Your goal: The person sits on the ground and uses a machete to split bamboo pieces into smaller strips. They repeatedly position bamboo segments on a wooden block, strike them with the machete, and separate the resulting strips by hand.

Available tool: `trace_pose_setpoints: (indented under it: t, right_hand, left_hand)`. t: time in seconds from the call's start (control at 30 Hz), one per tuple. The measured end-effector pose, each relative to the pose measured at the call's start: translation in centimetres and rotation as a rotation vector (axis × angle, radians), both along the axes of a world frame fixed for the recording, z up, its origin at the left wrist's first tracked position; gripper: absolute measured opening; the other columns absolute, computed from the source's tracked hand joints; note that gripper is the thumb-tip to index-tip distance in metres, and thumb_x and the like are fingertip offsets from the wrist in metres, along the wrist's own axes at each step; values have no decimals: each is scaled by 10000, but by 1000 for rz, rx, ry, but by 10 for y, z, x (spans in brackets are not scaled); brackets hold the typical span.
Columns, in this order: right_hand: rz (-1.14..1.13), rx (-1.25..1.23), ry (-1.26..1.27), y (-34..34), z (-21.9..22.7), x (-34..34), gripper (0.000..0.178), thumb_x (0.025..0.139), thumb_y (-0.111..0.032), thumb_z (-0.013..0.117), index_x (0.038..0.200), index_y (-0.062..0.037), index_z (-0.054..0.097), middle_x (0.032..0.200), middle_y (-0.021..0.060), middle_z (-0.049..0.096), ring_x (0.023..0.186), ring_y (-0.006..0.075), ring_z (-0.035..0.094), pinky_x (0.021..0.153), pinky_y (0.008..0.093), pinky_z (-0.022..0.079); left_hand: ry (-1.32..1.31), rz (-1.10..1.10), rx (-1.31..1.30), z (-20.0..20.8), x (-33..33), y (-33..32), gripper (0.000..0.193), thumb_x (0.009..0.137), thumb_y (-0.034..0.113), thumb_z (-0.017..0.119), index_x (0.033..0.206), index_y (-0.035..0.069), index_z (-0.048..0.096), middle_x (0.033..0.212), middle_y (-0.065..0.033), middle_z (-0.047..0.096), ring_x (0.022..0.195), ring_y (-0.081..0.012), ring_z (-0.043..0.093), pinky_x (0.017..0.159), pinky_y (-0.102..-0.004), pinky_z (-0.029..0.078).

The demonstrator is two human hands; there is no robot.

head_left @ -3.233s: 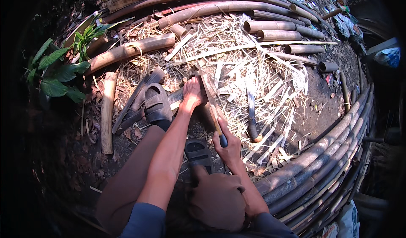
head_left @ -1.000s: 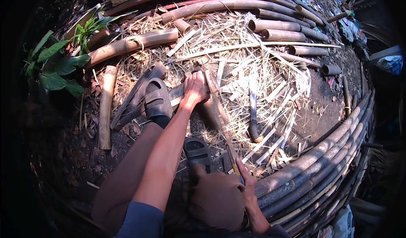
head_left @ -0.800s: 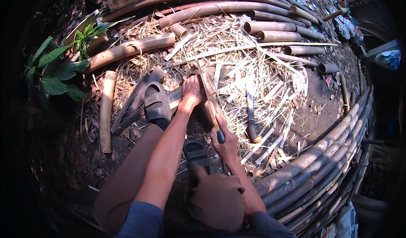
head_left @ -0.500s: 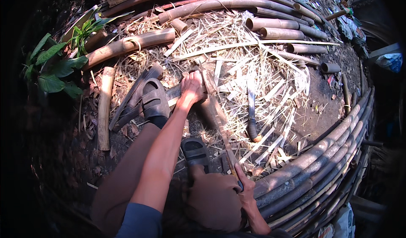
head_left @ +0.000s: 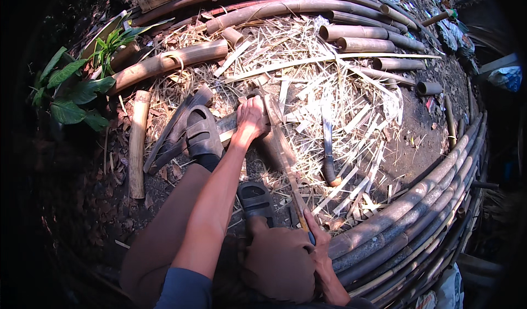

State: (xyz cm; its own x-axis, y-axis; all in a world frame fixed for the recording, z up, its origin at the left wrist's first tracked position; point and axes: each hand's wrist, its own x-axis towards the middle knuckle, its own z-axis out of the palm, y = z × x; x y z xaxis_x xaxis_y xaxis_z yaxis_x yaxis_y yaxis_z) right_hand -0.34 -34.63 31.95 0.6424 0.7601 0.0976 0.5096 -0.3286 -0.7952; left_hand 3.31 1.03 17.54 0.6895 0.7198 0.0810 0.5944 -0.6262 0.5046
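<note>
My left hand (head_left: 252,119) is closed over the end of a bamboo length (head_left: 276,148), which lies on the ground between my feet. My right hand (head_left: 319,243), low and to the right by my knee, grips the handle of a long handsaw (head_left: 291,180). The narrow brownish blade slants up and away, and its far end lies against the bamboo just right of my left fingers. Whether the teeth have bitten in, I cannot tell. Under my left sandal (head_left: 203,133) and beside it are dark split bamboo pieces (head_left: 178,127).
A long-bladed knife (head_left: 328,155) with a dark handle lies on pale bamboo shavings (head_left: 313,95). Thick bamboo sections (head_left: 170,62) lie farther off, with another short one (head_left: 139,144) at left. Stacked poles (head_left: 406,213) curve along the right. A leafy plant (head_left: 71,92) stands at far left.
Both hands keep their grips on the bamboo and the saw. Only a slight shift of the whole view shows; the saw stays in nearly the same place.
</note>
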Motion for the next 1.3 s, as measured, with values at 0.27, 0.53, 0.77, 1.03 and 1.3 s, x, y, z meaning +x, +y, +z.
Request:
trace_pose_setpoints:
  t: [0.27, 0.53, 0.77, 1.03, 1.3]
  right_hand:
    - [-105, -68, -46, 184, -27, 62, 485, 851, -244, 649, 1315, -131, 563, 809, 185, 678, 613, 352, 651, 550, 401, 515]
    - [-27, -26, 46, 5, -14, 7, 556, 824, -103, 659, 1365, -116, 529, 1019, 196, 695, 754, 279, 718, 641, 366, 559]
    - [-100, -25, -5, 174, -33, 69, 466, 865, -267, 640, 1310, -146, 569, 778, 211, 663, 667, 360, 659, 578, 424, 512]
    - [-59, -81, 98, 9, -24, 14, 527, 832, -154, 679, 1336, -75, 546, 1077, 210, 678, 906, 305, 706, 708, 353, 568]
    - [-90, -117, 2, 146, -30, 46, 476, 857, -243, 655, 1313, -138, 572, 810, 216, 674, 651, 339, 674, 589, 408, 528]
  left_hand:
    - [78, -12, 64, -14, 8, -5, 712, 640, 153, 738, 1262, -5, 430, 1240, -205, 514, 1225, -329, 468, 1024, -427, 346]
    - [37, -22, -41, 5, 17, 6, 653, 641, 103, 685, 1230, -10, 426, 1217, -181, 526, 1186, -334, 492, 1024, -432, 352]
    - [-8, -45, -104, 12, 25, -6, 681, 696, 189, 693, 1286, -10, 418, 1207, -169, 526, 1168, -335, 490, 1009, -421, 353]
    - [88, -63, -93, 15, 24, -5, 641, 666, 110, 668, 1252, -2, 433, 1222, -191, 527, 1200, -345, 482, 995, -448, 373]
    - [107, -14, -23, -8, 6, 9, 624, 708, 222, 701, 1240, 12, 451, 1239, -173, 508, 1199, -324, 472, 1010, -420, 350]
